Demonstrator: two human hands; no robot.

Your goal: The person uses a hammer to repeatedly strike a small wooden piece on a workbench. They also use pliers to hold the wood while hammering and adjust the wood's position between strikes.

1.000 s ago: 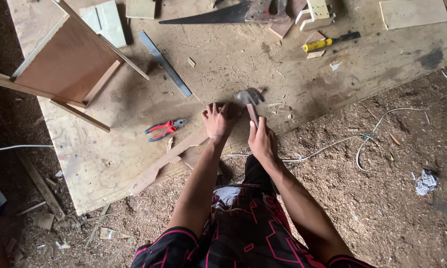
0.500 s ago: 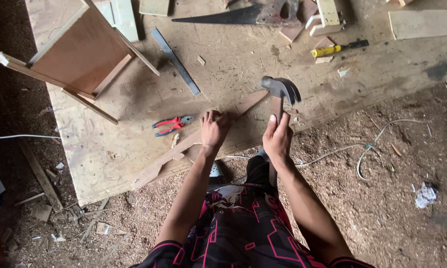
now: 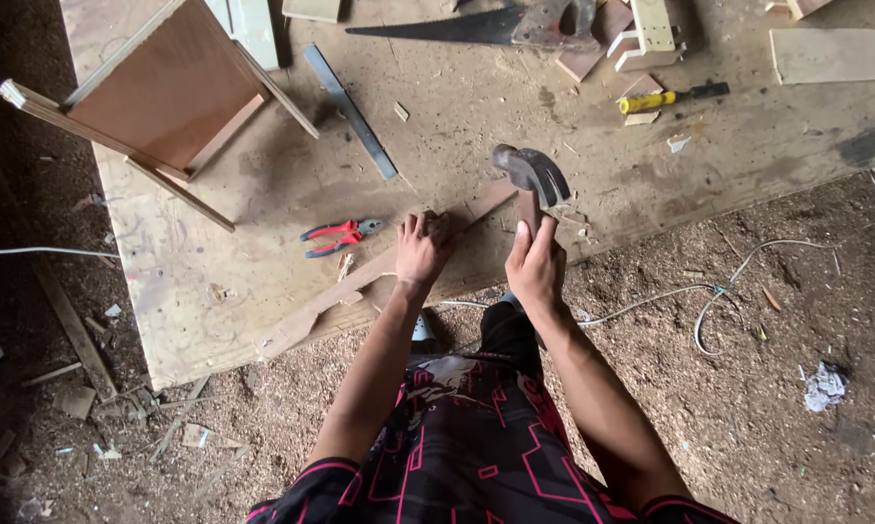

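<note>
We've got our right hand wrapped tight around the hammer, left hand pressing flat on the wood strip, fingers spread.

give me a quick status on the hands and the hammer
Right hand shut on hammer, head raised above the board. Left hand pressing the wood strip flat. Red pliers lie left, clear of the strike.
</note>
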